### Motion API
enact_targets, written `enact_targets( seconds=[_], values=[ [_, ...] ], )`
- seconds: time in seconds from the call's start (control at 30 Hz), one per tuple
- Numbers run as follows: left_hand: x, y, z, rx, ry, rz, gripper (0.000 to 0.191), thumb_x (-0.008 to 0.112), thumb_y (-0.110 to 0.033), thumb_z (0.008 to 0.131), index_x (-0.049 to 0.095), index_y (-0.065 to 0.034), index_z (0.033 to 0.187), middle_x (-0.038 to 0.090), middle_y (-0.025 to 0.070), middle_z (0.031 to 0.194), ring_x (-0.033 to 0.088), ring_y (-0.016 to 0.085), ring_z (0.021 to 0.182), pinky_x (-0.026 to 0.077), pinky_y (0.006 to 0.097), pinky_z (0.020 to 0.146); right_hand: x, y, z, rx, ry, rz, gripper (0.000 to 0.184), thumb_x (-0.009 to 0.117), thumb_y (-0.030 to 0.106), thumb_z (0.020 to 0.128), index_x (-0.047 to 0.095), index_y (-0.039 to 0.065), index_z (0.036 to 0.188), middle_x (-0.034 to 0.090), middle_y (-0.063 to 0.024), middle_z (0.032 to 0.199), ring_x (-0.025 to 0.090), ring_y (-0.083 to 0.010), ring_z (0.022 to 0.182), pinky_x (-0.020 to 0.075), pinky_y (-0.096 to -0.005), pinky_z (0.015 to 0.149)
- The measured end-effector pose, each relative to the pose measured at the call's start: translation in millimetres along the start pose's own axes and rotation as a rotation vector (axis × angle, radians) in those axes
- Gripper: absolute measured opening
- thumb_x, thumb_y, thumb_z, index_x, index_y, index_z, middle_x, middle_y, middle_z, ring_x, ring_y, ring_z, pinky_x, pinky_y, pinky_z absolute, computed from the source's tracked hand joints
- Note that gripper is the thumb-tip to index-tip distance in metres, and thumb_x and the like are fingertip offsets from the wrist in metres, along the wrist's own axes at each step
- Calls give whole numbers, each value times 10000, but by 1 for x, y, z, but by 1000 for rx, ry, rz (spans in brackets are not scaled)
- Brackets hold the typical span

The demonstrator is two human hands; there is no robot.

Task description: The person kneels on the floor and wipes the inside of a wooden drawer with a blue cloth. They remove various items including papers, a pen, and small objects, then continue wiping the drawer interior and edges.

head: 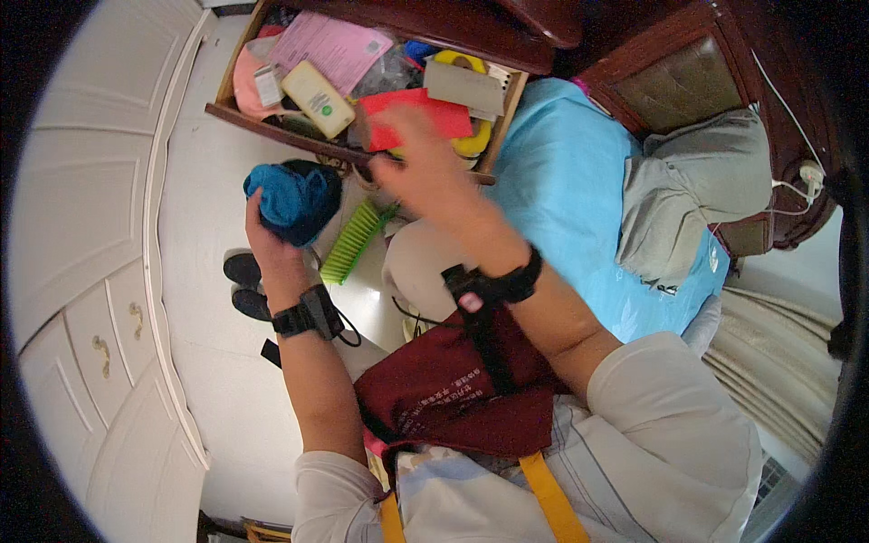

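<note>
My left hand grips a bundle of blue and dark cloth, held up in front of the open wooden drawer. My right hand, blurred by motion, is over the drawer's front edge with thumb and fingers apart; I see nothing held in it. Just beyond its fingers lies a flat red packet. Also in the drawer are a pale yellow box, a pink printed sheet, a small white box, a grey box and yellow tape rolls.
A green-bristled brush is below the drawer, with dark shoes on the floor to its left. White cabinets line the left side. At right a bed with a blue sheet bears grey cloth; a plugged-in cable runs behind it.
</note>
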State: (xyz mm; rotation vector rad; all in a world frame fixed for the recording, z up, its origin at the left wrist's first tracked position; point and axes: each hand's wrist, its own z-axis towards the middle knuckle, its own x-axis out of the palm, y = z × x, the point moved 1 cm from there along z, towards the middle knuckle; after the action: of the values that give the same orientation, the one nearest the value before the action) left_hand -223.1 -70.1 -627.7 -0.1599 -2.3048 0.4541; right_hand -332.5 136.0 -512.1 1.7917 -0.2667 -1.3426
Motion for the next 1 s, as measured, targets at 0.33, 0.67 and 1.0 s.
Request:
enact_targets(
  seconds=[0.33, 0.67, 1.0],
  values=[
    [-9, -13, 21, 66, 21, -144, 410, 546, -233, 907, 556, -18, 1257, 626, 156, 1230, 621, 330, 1114, 498, 510, 982, -10, -80, 36, -158, 175, -971, 1002, 853, 320, 632, 330, 195, 1477, 427, -207, 1442, 395, -398, 1345, 316, -612, 1074],
    [-18, -13, 23, 70, 42, -172, 417, 585, -230, 890, 556, -20, 1249, 624, 149, 1230, 619, 335, 1105, 496, 501, 976, -72, -86, 85, -83, 129, -738, 677, 770, 299, 733, 508, 65, 1312, 650, -201, 1144, 618, -354, 1078, 499, -442, 928],
    [-9, -4, 26, 4, -175, -44, 380, 609, -183, 884, 562, -26, 1226, 636, 135, 1208, 624, 334, 1093, 499, 503, 971, -18, -101, 49, -188, -129, -893, 852, 809, 363, 682, 435, 57, 1384, 516, -211, 1342, 483, -400, 1245, 398, -474, 1048]
  ],
)
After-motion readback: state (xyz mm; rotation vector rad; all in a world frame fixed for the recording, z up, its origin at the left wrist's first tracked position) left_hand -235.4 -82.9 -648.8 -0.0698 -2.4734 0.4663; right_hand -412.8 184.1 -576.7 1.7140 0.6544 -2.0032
